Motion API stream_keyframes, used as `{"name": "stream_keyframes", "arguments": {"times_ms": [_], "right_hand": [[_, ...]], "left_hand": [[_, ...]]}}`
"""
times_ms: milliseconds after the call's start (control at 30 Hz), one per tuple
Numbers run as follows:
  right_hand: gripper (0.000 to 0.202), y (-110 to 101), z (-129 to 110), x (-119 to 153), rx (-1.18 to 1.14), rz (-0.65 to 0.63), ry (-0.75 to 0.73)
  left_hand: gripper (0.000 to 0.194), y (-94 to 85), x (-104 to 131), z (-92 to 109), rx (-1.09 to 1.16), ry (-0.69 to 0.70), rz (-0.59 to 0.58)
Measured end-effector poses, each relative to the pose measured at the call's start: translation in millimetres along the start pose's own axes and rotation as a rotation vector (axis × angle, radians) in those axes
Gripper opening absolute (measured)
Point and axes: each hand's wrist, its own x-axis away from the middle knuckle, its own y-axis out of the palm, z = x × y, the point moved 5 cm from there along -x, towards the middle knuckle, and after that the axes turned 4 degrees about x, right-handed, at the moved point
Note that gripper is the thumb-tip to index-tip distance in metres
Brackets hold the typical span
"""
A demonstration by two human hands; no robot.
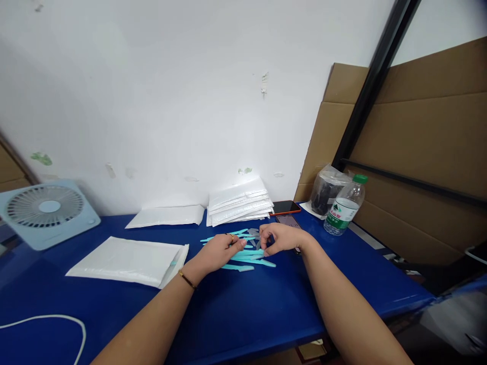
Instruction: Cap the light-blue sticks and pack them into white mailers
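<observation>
Just below frame centre: apparently turquoise eyebrow razors (249, 257), loosely piled on a blue table (292, 299) | our left hand (218, 252) bent over them, our right hand (279, 236) finger-to-thumb; we cannot tell what's pinched | likely light, stiff, slick; hold mid-handle.

A blue tabletop (247, 314) stretches in front of me. At its left are a pale blue fan (49, 207) and, nearer, a curving white cable (72, 318). Two white padded envelopes (125, 261) lie flat, one behind the other; right of them sits an envelope stack (239, 203). Slim turquoise pieces (238, 267) lie scattered mid-table among small greyish pieces (252, 231). Further right: two phones (286, 207) and a green-capped clear bottle (342, 209)
</observation>
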Motion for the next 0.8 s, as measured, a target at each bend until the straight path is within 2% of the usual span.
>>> {"name": "stream_keyframes", "arguments": {"times_ms": [100,300,367,533,633,800], "right_hand": [[0.021,-2,3,-5,0.056,0.130,0.030],[0.021,-8,18,-4,0.164,0.280,0.172],[0.028,-10,20,-1,0.160,0.246,0.191],[0.026,-1,13,1,0.173,0.022,0.169],[0.023,2,13,-3,0.197,0.023,0.157],[0.015,-4,22,-4,0.230,0.124,0.204]], "left_hand": [[0.040,-3.2,-1,0,-0.097,-0.019,0.011],[0.028,-17.7,-6,-22,-0.300,-0.094,0.179],[0.025,-18.6,-6,-26,-0.280,-0.089,0.191],[0.018,-8.5,-7,-17,-0.257,0.031,0.072],[0.015,-6.9,-8,-17,-0.289,0.002,0.059],[0.011,-16.3,-6,-26,-0.356,-0.077,0.116]]}}
